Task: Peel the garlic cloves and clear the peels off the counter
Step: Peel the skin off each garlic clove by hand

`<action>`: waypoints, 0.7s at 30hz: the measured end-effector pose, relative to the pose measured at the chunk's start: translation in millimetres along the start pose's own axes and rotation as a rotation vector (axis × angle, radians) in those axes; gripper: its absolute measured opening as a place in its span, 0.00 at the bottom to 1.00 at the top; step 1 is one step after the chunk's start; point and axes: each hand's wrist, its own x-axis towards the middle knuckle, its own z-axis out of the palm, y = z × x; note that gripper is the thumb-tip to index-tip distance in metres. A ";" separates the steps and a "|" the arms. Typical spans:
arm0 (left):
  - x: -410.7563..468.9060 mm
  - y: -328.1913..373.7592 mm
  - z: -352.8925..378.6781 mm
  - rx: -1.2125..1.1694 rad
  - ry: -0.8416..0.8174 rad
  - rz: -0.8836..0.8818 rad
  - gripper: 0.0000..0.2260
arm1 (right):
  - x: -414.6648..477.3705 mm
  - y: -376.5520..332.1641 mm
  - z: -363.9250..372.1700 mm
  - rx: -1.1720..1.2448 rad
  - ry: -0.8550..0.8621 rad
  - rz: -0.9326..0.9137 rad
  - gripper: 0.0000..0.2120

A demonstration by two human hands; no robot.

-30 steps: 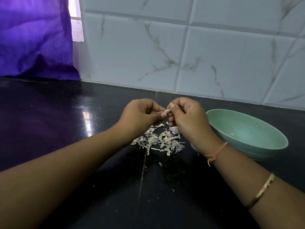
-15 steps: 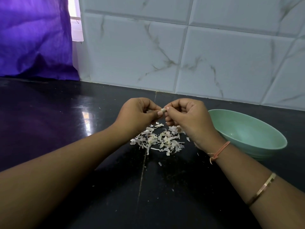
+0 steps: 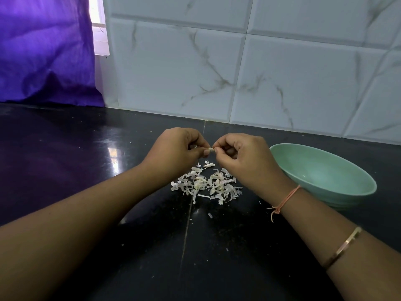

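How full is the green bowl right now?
Looks empty: the green bowl shows only bare inner wall and bottom; its near inside is hidden by the rim.

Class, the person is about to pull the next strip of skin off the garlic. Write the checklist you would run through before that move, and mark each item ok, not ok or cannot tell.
1. Garlic clove pinched firmly by left hand and right hand: ok.
2. Skin left on the clove: cannot tell, the fingers hide most of it.
3. Hands held above the peel pile, so new peel lands there: ok.
4. All peels in one pile: not ok, stray bits lie on the counter.
5. Green bowl upright beside the right hand: ok.
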 end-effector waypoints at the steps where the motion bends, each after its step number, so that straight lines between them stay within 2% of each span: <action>1: 0.0 0.0 0.3 0.005 -0.003 0.008 0.08 | -0.3 0.1 0.3 -0.005 0.003 0.003 0.04; 5: 0.8 -0.4 -0.1 -0.016 0.000 0.031 0.08 | 0.0 -0.7 -0.8 0.105 0.010 0.119 0.05; 9: 2.1 -0.8 -1.6 -0.118 -0.029 0.012 0.09 | 0.5 -2.5 -1.5 0.398 0.000 0.285 0.08; 14: 2.7 -1.6 -0.8 -0.272 -0.035 -0.032 0.07 | 1.0 -7.1 -0.9 0.714 0.007 0.409 0.09; 18: 3.2 -3.4 1.1 -0.321 -0.037 -0.069 0.07 | 1.6 -5.4 -1.8 0.768 -0.042 0.457 0.07; 21: 3.1 -3.2 2.1 -0.352 -0.041 -0.090 0.06 | -0.5 -5.3 -1.0 0.737 -0.040 0.419 0.05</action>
